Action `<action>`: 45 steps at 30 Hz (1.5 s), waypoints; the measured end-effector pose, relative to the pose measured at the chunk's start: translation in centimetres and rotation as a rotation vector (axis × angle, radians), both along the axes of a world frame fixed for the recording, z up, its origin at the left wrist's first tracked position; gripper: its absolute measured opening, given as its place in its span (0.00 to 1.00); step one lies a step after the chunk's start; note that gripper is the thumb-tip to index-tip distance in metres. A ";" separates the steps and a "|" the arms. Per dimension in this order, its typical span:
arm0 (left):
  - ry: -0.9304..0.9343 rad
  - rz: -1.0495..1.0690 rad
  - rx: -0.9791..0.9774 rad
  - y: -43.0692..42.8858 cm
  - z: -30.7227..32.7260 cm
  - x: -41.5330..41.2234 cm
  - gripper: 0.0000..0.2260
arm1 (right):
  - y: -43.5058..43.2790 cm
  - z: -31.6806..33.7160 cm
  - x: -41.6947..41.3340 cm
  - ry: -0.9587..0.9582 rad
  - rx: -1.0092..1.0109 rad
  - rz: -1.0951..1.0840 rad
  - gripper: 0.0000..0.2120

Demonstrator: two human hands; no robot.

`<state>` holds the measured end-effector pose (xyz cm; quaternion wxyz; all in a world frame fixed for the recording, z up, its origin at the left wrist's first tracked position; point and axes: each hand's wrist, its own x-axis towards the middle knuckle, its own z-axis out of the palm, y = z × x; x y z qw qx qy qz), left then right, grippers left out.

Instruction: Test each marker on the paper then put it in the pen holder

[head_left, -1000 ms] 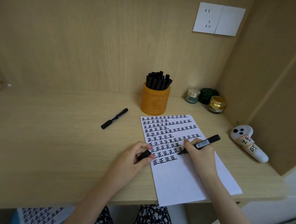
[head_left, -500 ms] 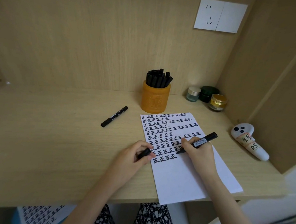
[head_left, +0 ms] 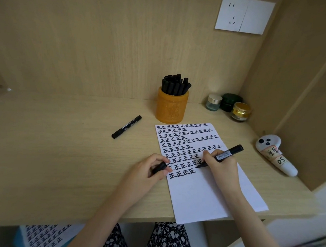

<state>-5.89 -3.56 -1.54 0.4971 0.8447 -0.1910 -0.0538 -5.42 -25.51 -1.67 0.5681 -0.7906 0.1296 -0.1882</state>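
Observation:
A white paper (head_left: pixel 201 194) lies on the desk, its upper half filled with rows of black written characters. My right hand (head_left: pixel 220 165) grips an uncapped black marker (head_left: pixel 228 154) with its tip on the paper at the end of a row. My left hand (head_left: pixel 148 170) holds the marker's black cap (head_left: pixel 159 167) at the paper's left edge. An orange pen holder (head_left: pixel 171 110) stands behind the paper, packed with several black markers (head_left: pixel 175 85). One more capped black marker (head_left: pixel 126 127) lies loose on the desk to the left.
Three small jars (head_left: pixel 229 106) stand at the back right corner. A white controller (head_left: pixel 274 155) with a handwritten label lies by the right wall. Another written sheet (head_left: pixel 44 236) shows below the desk's front edge. A wall socket (head_left: pixel 244 14) is above.
The marker tip has shifted slightly along the row of characters while my right hand writes. My left hand stays in place with the cap.

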 end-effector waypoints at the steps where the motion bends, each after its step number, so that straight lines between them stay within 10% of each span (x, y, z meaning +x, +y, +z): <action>1: 0.003 0.000 -0.004 0.0 0.0 0.0 0.10 | 0.1 0.0 0.0 -0.001 -0.002 0.005 0.15; 45: -0.001 -0.001 -0.004 -0.1 -0.2 0.2 0.11 | 0.1 0.0 -0.1 0.002 -0.029 0.025 0.15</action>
